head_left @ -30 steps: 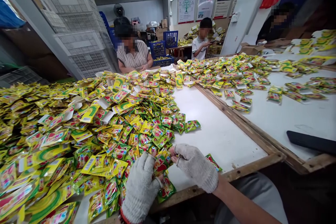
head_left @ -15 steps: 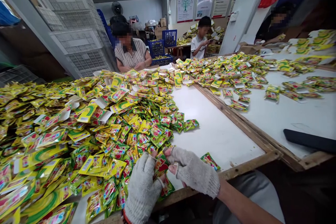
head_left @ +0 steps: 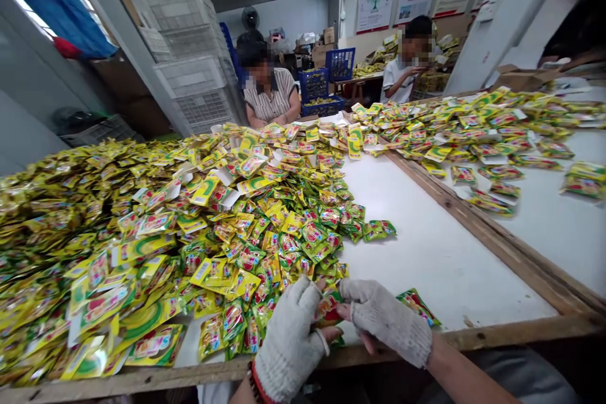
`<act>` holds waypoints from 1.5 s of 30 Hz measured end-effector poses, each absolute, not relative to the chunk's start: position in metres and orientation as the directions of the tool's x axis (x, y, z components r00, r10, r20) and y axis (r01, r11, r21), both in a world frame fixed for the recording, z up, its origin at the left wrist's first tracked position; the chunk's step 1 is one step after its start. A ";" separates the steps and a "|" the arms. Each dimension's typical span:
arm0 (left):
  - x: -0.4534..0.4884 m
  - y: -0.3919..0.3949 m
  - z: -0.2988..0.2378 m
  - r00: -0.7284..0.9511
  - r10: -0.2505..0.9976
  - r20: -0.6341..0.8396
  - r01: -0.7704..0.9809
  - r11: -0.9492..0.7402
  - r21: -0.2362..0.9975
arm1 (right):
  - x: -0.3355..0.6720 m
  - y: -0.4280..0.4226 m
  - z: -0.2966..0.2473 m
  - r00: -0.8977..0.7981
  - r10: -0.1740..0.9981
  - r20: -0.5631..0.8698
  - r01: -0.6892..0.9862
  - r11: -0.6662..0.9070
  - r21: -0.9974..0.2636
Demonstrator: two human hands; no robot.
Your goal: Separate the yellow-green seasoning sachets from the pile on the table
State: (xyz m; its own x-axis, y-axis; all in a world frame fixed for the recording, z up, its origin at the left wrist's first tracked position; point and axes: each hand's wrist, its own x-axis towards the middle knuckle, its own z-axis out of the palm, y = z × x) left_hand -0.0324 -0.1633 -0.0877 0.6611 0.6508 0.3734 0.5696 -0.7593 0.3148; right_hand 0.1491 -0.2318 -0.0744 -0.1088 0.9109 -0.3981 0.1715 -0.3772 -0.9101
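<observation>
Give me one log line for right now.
left hand: holding packet; right hand: fingers at same packet; packet heap: left and ahead; loose packet: beside right hand

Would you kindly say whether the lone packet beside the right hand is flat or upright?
Flat: the packet lies on the white tabletop, printed face up, beside the right hand.

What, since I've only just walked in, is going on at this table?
A person in fingerless gloves holds a small packet between left hand and right hand, at the near edge of the white table. A big heap of yellow and green packets spreads to the left; one loose packet lies by the right hand. Another person is beyond the heap.
</observation>
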 end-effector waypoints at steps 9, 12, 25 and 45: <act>-0.048 -0.150 -0.063 0.593 0.759 -0.268 0.569 -0.160 0.806 | 0.138 -0.220 -0.089 0.138 0.981 -0.138 0.460 -0.187 -0.868; -0.064 -0.136 -0.056 0.569 0.777 -0.269 0.572 -0.139 0.808 | 0.155 -0.219 -0.083 0.179 0.969 -0.170 0.376 -0.227 -0.898; -0.113 -0.087 -0.058 0.288 0.957 0.044 0.864 -0.279 0.419 | 0.185 -0.149 -0.064 0.465 0.883 -0.059 0.284 -0.212 -0.935; -0.053 -0.126 -0.056 0.528 0.787 -0.319 0.470 0.042 0.882 | 0.149 -0.179 -0.067 -0.107 0.994 -0.031 0.668 0.049 -0.743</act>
